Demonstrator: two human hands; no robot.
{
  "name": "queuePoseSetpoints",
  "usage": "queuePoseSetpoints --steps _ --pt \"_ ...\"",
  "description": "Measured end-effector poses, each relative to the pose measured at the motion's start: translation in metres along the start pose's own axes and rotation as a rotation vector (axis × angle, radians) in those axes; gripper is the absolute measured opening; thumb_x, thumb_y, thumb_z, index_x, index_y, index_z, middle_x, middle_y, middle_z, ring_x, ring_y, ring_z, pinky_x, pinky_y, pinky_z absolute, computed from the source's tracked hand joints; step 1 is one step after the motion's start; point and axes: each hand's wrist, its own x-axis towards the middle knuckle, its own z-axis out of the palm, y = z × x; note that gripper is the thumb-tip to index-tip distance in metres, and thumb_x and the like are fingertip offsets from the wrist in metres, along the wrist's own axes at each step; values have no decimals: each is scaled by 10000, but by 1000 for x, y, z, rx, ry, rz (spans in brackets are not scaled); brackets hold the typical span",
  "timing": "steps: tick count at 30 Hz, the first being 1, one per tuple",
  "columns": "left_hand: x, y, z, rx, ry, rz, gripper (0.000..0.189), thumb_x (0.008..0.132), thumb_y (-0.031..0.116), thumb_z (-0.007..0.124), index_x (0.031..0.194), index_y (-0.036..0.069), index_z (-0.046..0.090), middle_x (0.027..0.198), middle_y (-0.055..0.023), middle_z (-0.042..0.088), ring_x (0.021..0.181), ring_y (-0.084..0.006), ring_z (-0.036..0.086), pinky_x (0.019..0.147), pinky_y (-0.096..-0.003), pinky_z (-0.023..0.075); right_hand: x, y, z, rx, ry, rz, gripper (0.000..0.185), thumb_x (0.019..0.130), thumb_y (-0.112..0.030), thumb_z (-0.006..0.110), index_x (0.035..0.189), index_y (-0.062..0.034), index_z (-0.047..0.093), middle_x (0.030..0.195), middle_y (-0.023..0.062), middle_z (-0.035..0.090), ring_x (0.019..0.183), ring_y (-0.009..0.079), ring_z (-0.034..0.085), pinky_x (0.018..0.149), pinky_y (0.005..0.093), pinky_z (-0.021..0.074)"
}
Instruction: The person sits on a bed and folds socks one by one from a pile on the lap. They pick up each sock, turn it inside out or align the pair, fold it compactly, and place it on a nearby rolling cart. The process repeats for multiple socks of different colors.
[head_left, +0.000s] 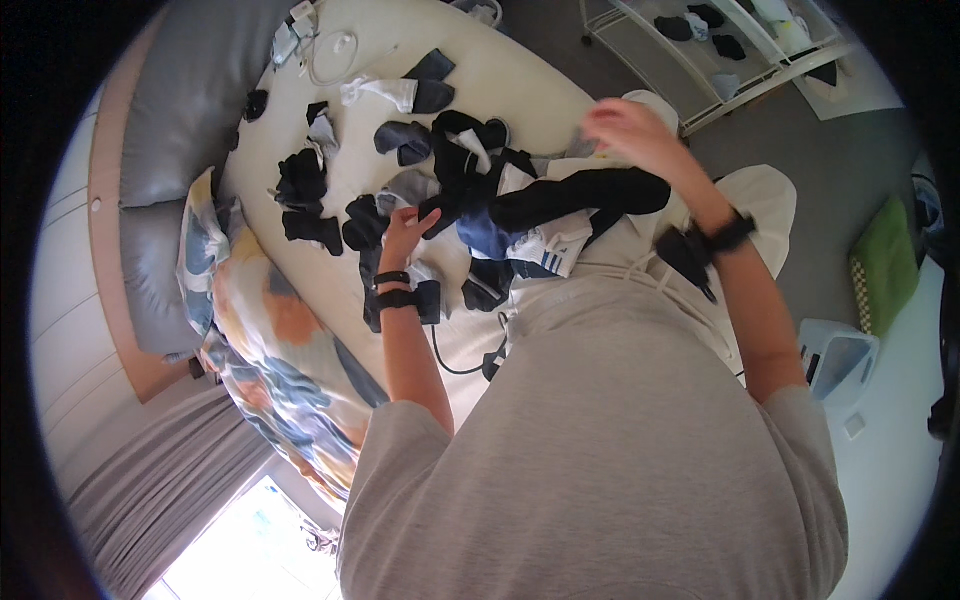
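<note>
My left hand (409, 231) is among dark and grey socks, thumb and fingers meeting at the edge of a black sock (442, 214); whether it grips the sock is not plain. Raised and blurred, my right hand (626, 129) is over the bed's right edge, with no sock visible in it. A long black sock (581, 196) lies across the pile near my lap, over a blue one (484, 234) and a white one with blue stripes (553, 244). A grey sock (405, 190) is beside my left fingers. White and dark grey socks (386, 91) lie farther up the bed.
A patterned duvet (300, 337) is bunched at the left, by the grey headboard cushions (187, 112). A white charger with cable (334, 56) lies on the bed (495, 45). At the upper right stands a wheeled white rack (705, 67) holding socks. A black cable (457, 369) runs near my lap.
</note>
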Motion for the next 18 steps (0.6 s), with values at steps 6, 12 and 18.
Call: queuePoseSetpoints --steps 6,12,18 --pt "-5 -5 -11 365 -312 -49 509 695 438 809 862 -22 670 759 -65 656 712 -141 577 622 -298 446 92 20 96 -740 -262 29 429 774 -390 668 900 20 688 834 213 676 770 363 657 727 437 516" --pt "-46 44 -41 -389 -183 -82 301 828 252 737 998 42 605 908 6 636 771 -87 595 659 -224 496 110 58 133 -603 4 -93 284 698 -304 704 761 -27 718 720 151 671 695 301 654 666 392 505" --pt "-76 148 -84 -729 183 198 305 910 257 646 1043 -9 578 1012 -78 626 899 -136 612 744 -274 542 105 5 91 443 19 112 313 766 -303 675 867 -7 681 768 84 652 703 156 587 692 313 465"
